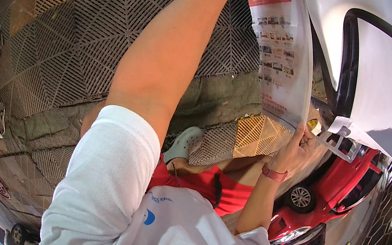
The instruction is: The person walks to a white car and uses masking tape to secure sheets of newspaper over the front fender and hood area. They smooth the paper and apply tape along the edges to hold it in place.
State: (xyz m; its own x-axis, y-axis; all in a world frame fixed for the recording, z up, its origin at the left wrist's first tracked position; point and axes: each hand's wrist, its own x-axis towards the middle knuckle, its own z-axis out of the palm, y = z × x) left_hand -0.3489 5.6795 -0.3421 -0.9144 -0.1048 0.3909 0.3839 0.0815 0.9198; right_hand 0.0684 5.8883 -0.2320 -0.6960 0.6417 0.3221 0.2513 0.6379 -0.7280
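A printed newspaper sheet (284, 54) hangs lengthwise along the side of a white car body (324, 10). My right hand (293, 150), with a red band at the wrist, is closed at the sheet's lower corner, its fingers pinched together there. Just beyond those fingertips is a small round roll with a yellow middle (313, 125), which looks like tape; whether the fingers touch it I cannot tell. My left arm (167, 42) stretches up to the top edge beside the sheet, and its hand is out of the picture.
White sheeting (385, 75) covers the car's window, its lower edge hanging loose. A red car (339, 184) with its hood raised stands to the right. Grey and yellow slatted floor tiles (93, 31) lie below, with a drab cloth strip (225, 96) across them. Debris lines the left edge.
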